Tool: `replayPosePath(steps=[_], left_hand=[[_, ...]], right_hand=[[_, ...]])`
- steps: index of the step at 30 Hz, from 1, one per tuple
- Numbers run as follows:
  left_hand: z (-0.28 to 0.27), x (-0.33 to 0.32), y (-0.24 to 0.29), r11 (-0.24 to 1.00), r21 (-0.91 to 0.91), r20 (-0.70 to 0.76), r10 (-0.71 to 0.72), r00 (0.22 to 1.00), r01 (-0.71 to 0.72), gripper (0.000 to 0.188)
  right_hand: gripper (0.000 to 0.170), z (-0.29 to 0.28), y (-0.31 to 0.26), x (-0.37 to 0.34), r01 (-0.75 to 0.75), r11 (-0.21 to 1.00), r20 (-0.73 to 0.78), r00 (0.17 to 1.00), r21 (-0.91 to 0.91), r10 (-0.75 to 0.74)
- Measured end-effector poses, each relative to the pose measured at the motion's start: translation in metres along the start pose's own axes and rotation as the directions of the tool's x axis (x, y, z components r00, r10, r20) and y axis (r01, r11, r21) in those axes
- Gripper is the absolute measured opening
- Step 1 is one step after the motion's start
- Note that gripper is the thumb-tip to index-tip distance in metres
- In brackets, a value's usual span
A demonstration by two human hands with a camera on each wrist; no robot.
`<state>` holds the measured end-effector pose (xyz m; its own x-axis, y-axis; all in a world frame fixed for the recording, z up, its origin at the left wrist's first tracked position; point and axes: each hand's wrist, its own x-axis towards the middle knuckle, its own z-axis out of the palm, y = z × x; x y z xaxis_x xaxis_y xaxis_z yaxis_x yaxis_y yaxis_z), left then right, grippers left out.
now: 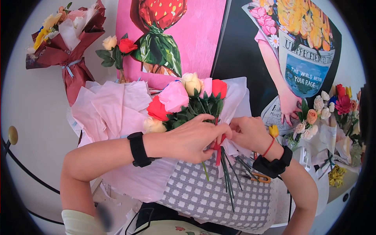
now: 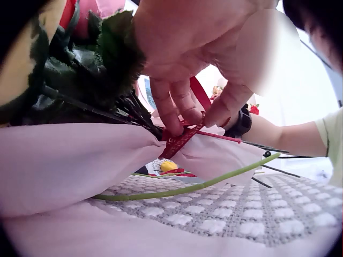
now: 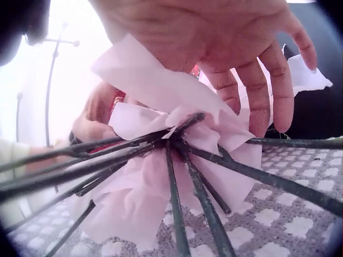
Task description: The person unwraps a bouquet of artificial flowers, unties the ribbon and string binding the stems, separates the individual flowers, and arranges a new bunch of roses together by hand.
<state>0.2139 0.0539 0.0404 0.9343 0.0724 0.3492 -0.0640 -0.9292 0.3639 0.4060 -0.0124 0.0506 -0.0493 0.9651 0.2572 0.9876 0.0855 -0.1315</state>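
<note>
A bouquet of pink, red and cream roses (image 1: 173, 96) lies on the table, its dark green stems (image 1: 227, 178) pointing toward the person. Pale pink wrapping paper (image 2: 80, 160) is gathered in at the stems, with a red ribbon (image 2: 185, 140) round that narrow part. My left hand (image 1: 196, 137) pinches the ribbon between thumb and fingers at the knot. Close against it, my right hand (image 1: 250, 133) has its thumb and index finger at the ribbon. In the right wrist view the paper hides those two, while the other fingers (image 3: 252, 91) stretch out loosely.
A grey and white checked cloth (image 1: 196, 199) covers the table, with orange-handled scissors (image 1: 261, 178) by the stems. More pink paper (image 1: 109, 109) spreads at left. A wrapped bouquet (image 1: 66, 51) stands behind; other flowers (image 1: 340, 105) crowd the right. Two paintings (image 1: 203, 39) back the table.
</note>
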Motion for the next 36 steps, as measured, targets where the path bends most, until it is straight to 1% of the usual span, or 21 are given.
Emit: replayPosePath(steps=[5, 7, 8, 10, 11, 13, 14, 16, 17, 19, 20, 22, 23, 25, 26, 28, 29, 31, 32, 34, 36], left_hand=[[-0.008, -0.01, 0.009, 0.988, -0.136, 0.09, 0.087, 0.992, -0.074, 0.04], [-0.012, -0.015, 0.014, 0.997, -0.074, 0.194, 0.005, 0.981, 0.01, 0.04], [-0.013, -0.018, 0.016, 0.997, -0.075, 0.193, 0.003, 0.981, 0.011, 0.04], [-0.016, -0.024, 0.02, 0.979, -0.183, 0.252, -0.038, 0.967, 0.087, 0.036], [-0.016, -0.026, 0.02, 0.979, -0.184, 0.252, -0.039, 0.967, 0.087, 0.036], [-0.017, -0.028, 0.02, 0.976, -0.191, 0.247, -0.056, 0.967, 0.106, 0.032], [-0.015, -0.027, 0.019, 0.976, -0.192, 0.248, -0.056, 0.967, 0.105, 0.032], [-0.009, -0.022, 0.013, 0.991, -0.082, 0.087, -0.096, 0.992, 0.104, 0.035], [-0.005, -0.02, 0.011, 0.991, -0.084, 0.086, -0.097, 0.992, 0.104, 0.035], [0.002, -0.014, 0.008, 0.991, 0.002, -0.147, -0.135, 0.98, 0.137, 0.035], [0.002, -0.011, 0.01, 0.991, 0.001, -0.149, -0.134, 0.98, 0.135, 0.035], [0.0, -0.006, 0.014, 0.968, 0.018, -0.117, -0.245, 0.962, 0.249, 0.036], [0.002, -0.004, 0.014, 0.968, 0.018, -0.119, -0.245, 0.962, 0.249, 0.036], [0.005, -0.003, 0.013, 0.97, 0.093, -0.152, -0.21, 0.966, 0.225, 0.017], [0.005, -0.002, 0.012, 0.969, 0.093, -0.153, -0.213, 0.965, 0.228, 0.017], [0.007, -0.001, 0.011, 0.964, 0.164, -0.184, -0.18, 0.966, 0.21, 0.018], [0.008, 0.0, 0.011, 0.963, 0.163, -0.184, -0.182, 0.966, 0.213, 0.018], [0.01, 0.002, 0.011, 0.956, 0.198, -0.174, -0.184, 0.967, 0.217, 0.017], [0.01, 0.002, 0.01, 0.955, 0.199, -0.178, -0.185, 0.967, 0.219, 0.017], [0.009, 0.001, 0.008, 0.955, 0.195, -0.171, -0.19, 0.967, 0.222, 0.018], [0.008, 0.002, 0.008, 0.954, 0.184, -0.164, -0.209, 0.964, 0.238, 0.018]], right_hand=[[0.023, 0.001, 0.003, 0.0, -0.061, 0.992, 0.047, 0.997, -0.106, 0.066], [0.024, 0.002, 0.009, 0.0, -0.136, 0.99, 0.089, 0.986, -0.04, 0.139], [0.024, -0.001, 0.008, 0.0, -0.134, 0.99, 0.091, 0.986, -0.041, 0.138], [0.026, -0.007, 0.007, -0.001, -0.198, 0.98, 0.198, 0.962, 0.034, 0.188], [0.026, -0.009, 0.008, -0.001, -0.198, 0.98, 0.198, 0.962, 0.034, 0.187], [0.027, -0.012, 0.013, -0.001, -0.229, 0.963, 0.303, 0.936, 0.14, 0.179], [0.027, -0.011, 0.018, -0.002, -0.231, 0.963, 0.304, 0.936, 0.141, 0.18], [0.027, -0.008, 0.026, -0.001, -0.232, 0.898, 0.304, 0.945, 0.374, 0.117], [0.027, -0.008, 0.024, -0.003, -0.232, 0.898, 0.306, 0.945, 0.374, 0.117], [0.027, -0.012, 0.018, -0.006, -0.171, 0.879, 0.262, 0.963, 0.446, 0.055], [0.027, -0.013, 0.019, -0.007, -0.172, 0.88, 0.262, 0.963, 0.444, 0.056], [0.023, -0.013, 0.02, -0.008, -0.136, 0.903, 0.252, 0.967, 0.408, 0.031], [0.023, -0.014, 0.02, -0.009, -0.135, 0.903, 0.252, 0.967, 0.407, 0.031], [0.023, -0.016, 0.017, -0.012, -0.134, 0.913, 0.257, 0.966, 0.386, 0.033], [0.023, -0.017, 0.014, -0.013, -0.132, 0.913, 0.259, 0.965, 0.387, 0.03], [0.025, -0.018, 0.009, -0.015, -0.174, 0.833, 0.195, 0.977, 0.526, 0.081], [0.025, -0.017, 0.009, -0.015, -0.173, 0.832, 0.197, 0.977, 0.526, 0.079], [0.024, -0.017, 0.01, -0.015, -0.171, 0.656, 0.13, 0.985, 0.735, 0.112], [0.024, -0.019, 0.013, -0.014, -0.168, 0.658, 0.129, 0.986, 0.734, 0.108], [0.027, -0.027, 0.022, -0.014, -0.041, 0.583, -0.001, 0.997, 0.811, 0.072], [0.036, -0.051, 0.016, -0.02, 0.074, 0.567, -0.139, 0.988, 0.82, 0.072]])
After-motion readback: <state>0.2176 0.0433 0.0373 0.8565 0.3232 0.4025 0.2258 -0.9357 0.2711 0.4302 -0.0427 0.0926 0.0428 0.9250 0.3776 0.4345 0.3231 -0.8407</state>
